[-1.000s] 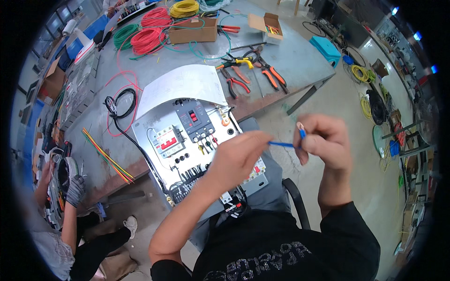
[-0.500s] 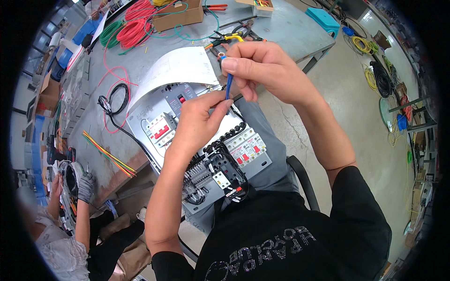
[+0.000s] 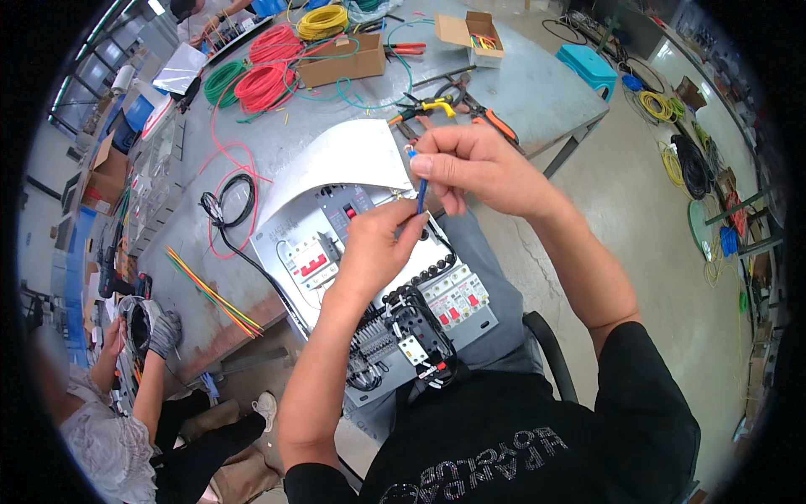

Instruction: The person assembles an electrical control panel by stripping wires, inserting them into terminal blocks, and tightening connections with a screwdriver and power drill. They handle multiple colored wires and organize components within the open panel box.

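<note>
Above a light grey mounting plate (image 3: 409, 273) on my lap, my hands hold a short blue wire (image 3: 421, 197) stretched between them. My right hand (image 3: 483, 172) pinches its upper end, where a small ring-shaped metal lug (image 3: 410, 151) shows past the fingertips. Lower on the wire, my left hand (image 3: 376, 252) is closed in a pinch. A circuit breaker with red switches (image 3: 311, 265) sits left of my left hand, and a row of smaller breakers (image 3: 457, 304) is at the plate's right. Black wiring and a contactor (image 3: 411, 328) lie below. A white paper sheet (image 3: 336, 160) covers the far edge.
Pliers (image 3: 495, 122) and cutters lie on the metal table (image 3: 210, 294) beyond. Red wire coils (image 3: 267, 88), a cardboard box (image 3: 344, 63) and coloured wire strips (image 3: 214, 294) are there too. A chair armrest (image 3: 550, 357) stands right. A gloved co-worker (image 3: 164, 334) works at lower left.
The view has shifted, so the scene sits slightly lower and to the right. Both hands keep their pinch on the blue wire, which has hardly changed its upright pose.
</note>
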Demonstrator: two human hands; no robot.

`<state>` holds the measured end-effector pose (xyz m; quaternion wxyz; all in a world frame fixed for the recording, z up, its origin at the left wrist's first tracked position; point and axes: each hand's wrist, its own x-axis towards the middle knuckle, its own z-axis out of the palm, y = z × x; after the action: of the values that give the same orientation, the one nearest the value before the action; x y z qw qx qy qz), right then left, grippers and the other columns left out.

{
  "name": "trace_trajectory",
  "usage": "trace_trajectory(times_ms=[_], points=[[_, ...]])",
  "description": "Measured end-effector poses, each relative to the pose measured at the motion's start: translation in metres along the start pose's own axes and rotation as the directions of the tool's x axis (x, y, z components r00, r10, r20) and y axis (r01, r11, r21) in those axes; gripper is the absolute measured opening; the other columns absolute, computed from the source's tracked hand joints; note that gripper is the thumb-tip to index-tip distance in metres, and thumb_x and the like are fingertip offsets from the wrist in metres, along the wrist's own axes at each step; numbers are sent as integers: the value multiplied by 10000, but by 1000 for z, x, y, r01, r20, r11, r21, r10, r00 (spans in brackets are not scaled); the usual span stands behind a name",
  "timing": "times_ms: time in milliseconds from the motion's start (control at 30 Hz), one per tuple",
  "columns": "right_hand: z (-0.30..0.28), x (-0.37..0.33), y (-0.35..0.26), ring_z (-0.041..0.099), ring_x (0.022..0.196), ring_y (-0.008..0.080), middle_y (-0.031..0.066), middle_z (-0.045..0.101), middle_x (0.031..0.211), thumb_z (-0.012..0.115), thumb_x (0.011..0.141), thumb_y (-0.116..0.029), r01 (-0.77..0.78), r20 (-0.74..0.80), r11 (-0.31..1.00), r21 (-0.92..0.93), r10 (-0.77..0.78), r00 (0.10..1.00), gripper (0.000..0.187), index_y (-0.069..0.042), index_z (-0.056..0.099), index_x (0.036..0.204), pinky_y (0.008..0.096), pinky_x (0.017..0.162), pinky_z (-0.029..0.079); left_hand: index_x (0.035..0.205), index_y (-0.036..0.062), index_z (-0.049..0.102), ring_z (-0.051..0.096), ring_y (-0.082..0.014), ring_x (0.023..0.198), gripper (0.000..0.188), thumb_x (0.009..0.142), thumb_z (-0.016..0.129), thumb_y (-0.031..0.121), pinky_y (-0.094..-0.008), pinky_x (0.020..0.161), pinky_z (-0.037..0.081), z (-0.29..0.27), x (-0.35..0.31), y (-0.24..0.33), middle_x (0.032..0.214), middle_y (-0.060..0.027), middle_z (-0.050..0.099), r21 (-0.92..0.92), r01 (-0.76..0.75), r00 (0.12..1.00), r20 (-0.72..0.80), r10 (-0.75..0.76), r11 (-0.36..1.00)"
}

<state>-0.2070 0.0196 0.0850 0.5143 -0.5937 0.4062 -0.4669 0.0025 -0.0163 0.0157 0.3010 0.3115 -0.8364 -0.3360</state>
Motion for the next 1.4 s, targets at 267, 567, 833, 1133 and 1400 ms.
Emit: trace_trajectory(times_ms=[267, 567, 833, 1133, 1400], points=[[3, -10, 44, 588, 599, 28, -33, 609, 698, 669, 1054, -269, -95, 24, 995, -7, 96, 995, 265, -37, 666, 927, 204, 516, 462, 935, 13, 699, 669, -381, 828, 97, 900, 730, 98, -461, 733, 530, 15, -9, -17, 903, -167, 698, 229, -108, 993, -20, 116, 967], [23, -23, 117, 621, 640, 31, -30, 636, 734, 698, 1035, -216, -202, -117, 975, -92, 191, 975, 224, -13, 701, 940, 217, 550, 508, 1015, 36, 737, 651, -338, 1080, 163, 860, 689, 13, -435, 934, 529, -17, 2, -27, 1090, -111, 727, 390, -231, 949, -110, 294, 891], [32, -25, 133, 626, 605, 41, -16, 644, 693, 713, 1021, -211, -245, -196, 948, -202, 206, 959, 225, -4, 704, 933, 229, 526, 512, 1109, 83, 769, 554, -370, 1318, 274, 839, 726, 62, -499, 1074, 456, -23, 25, -39, 1376, -132, 651, 662, -211, 960, 2, 281, 719], [36, -20, 141, 618, 591, 55, -4, 633, 658, 738, 999, -209, -307, -247, 924, -227, 251, 936, 234, 2, 707, 903, 250, 513, 492, 884, 73, 722, 634, -297, 918, 105, 807, 762, 134, -455, 787, 507, -33, 50, -52, 899, -82, 674, 805, -144, 983, 47, 179, 576], [30, -22, 140, 686, 668, 259, 131, 703, 725, 805, 894, -332, -281, -323, 828, -486, 128, 938, 333, -18, 714, 837, 390, 637, 526, 797, 54, 681, 630, -316, 921, 143, 819, 771, 163, -460, 784, 505, -41, 51, -51, 904, -98, 660, 747, -157, 970, -7, 244, 646]])
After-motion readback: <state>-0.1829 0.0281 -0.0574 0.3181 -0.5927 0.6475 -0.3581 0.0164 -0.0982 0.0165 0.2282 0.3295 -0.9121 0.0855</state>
